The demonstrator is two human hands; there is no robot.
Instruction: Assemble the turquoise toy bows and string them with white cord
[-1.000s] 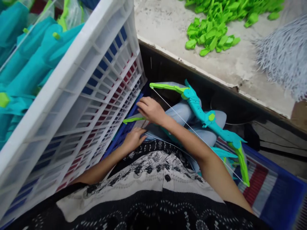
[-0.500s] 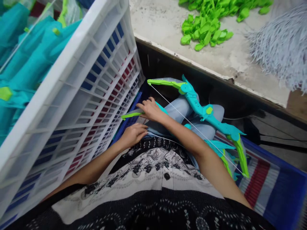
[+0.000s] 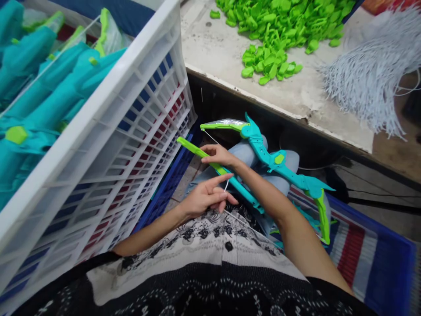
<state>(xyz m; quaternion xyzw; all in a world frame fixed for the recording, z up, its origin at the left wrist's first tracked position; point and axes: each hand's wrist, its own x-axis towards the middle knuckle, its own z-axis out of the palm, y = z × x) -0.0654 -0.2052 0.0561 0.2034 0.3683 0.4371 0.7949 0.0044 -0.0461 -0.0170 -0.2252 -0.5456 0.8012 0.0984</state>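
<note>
- Nearest to us, our left hand (image 3: 205, 198) sits over our lap with the fingers loosely curled and the forefinger stretched out; thumb and finger seem to pinch the end of a thin white string (image 3: 226, 186), though we cannot tell how firmly.
- Just beyond it, our right hand (image 3: 219, 155) is closed around a toy bow (image 3: 210, 163), its green limb pointing up toward the white crate (image 3: 108, 131) and its teal part running down under our wrist.
- A second toy bow (image 3: 279, 160), already strung, rests across our knees behind the right forearm.
- To our left, the crate holds many teal bows (image 3: 42, 92).
- Farthest off, the worktable (image 3: 223, 48) carries a heap of green plastic parts (image 3: 272, 26) and a bundle of white strings (image 3: 371, 74).
</note>
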